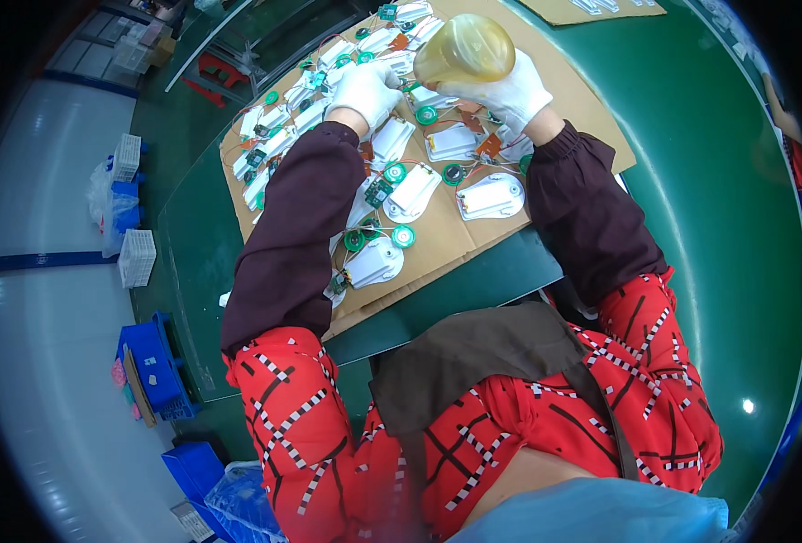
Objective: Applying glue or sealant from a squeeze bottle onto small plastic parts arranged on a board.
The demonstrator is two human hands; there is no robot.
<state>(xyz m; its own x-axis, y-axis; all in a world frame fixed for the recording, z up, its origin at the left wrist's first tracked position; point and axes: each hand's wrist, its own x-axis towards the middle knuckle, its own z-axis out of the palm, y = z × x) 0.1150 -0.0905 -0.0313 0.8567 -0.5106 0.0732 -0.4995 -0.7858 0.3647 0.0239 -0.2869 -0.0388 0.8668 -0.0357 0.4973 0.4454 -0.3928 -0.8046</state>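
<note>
White gloves cover both my hands. My right hand (pixel 520 95) is wrapped round a rounded, translucent bottle (pixel 464 50) with yellowish contents, held above the assemblies. My left hand (pixel 367 93) is beside it over the same assemblies, its fingers curled in; whatever they pinch is hidden. Spread below are several white plastic housings (pixel 414 193), wired to green-rimmed round parts (pixel 395 173) and small green circuit boards (pixel 377 193). Closer to me lies another white housing (pixel 374 263); a further one (pixel 491 196) is below my right wrist.
The assemblies lie on a brown cardboard sheet (pixel 460 237) atop a green table (pixel 682 181). A second cardboard piece (pixel 559 11) with white parts is at the far right. Blue bins (pixel 152 362) and white baskets (pixel 137 258) stand off left. Another person's arm (pixel 781 113) shows far right.
</note>
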